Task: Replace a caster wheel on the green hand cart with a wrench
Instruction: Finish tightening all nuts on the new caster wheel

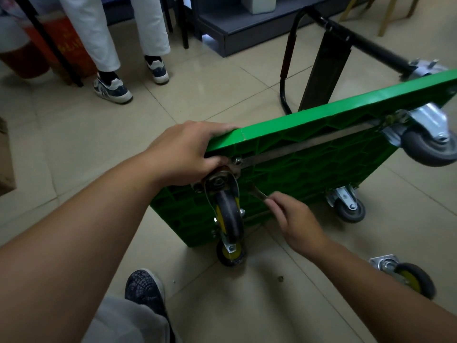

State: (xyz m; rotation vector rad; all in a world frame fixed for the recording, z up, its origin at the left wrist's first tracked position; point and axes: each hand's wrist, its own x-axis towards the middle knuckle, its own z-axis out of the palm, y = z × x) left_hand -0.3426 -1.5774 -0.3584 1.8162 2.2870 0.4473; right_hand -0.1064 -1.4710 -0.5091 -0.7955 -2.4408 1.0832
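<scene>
The green hand cart (321, 144) stands on its side edge on the tiled floor, underside toward me. My left hand (185, 149) grips its upper near corner, fingers over the edge. Just below that corner sits a black caster with a yellow hub (228, 216), its plate against the deck. My right hand (294, 219) pinches the handle of a metal wrench (258, 193), whose head lies at the caster plate's right side. Another yellow-hub caster (231, 253) rests on the floor under the cart. A loose yellow-hub caster (408, 276) lies on the floor to the right.
Two grey casters (427, 144) (350, 209) are mounted on the cart's far side. Its black folding handle (321, 60) lies on the floor behind. A person in white trousers and sneakers (112, 87) stands at the back left. A small nut (280, 278) lies on the tiles. My shoe (144, 290) is below.
</scene>
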